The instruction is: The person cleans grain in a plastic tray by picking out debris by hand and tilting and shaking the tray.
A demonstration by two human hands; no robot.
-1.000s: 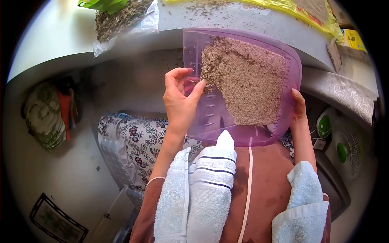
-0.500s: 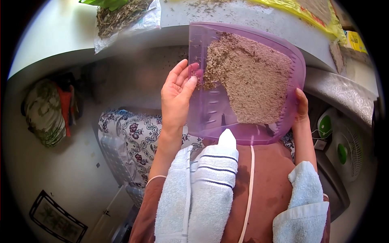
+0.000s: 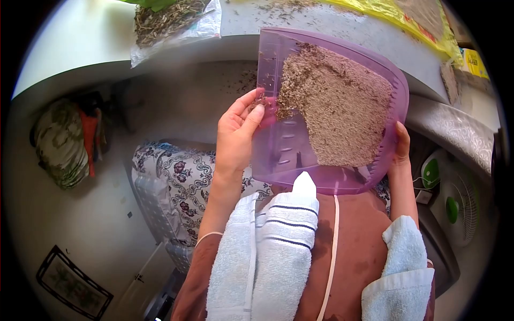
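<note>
We see the pale counter [image 3: 321, 24] across the top, with a yellow plastic bag [image 3: 448, 43] upon it. Nearer to us, the purple tray [image 3: 316, 179] is held up in front of the body, above the brown garment [image 3: 353, 241], and it carries many pale grains [image 3: 348, 112] mixed with darker bits. Our right hand [image 3: 400, 147] has its fingers closed on the right rim. Our left hand [image 3: 234, 134] is at the left edge, its fingers bent and slightly apart; whether they grip the edge, we cannot tell.
</note>
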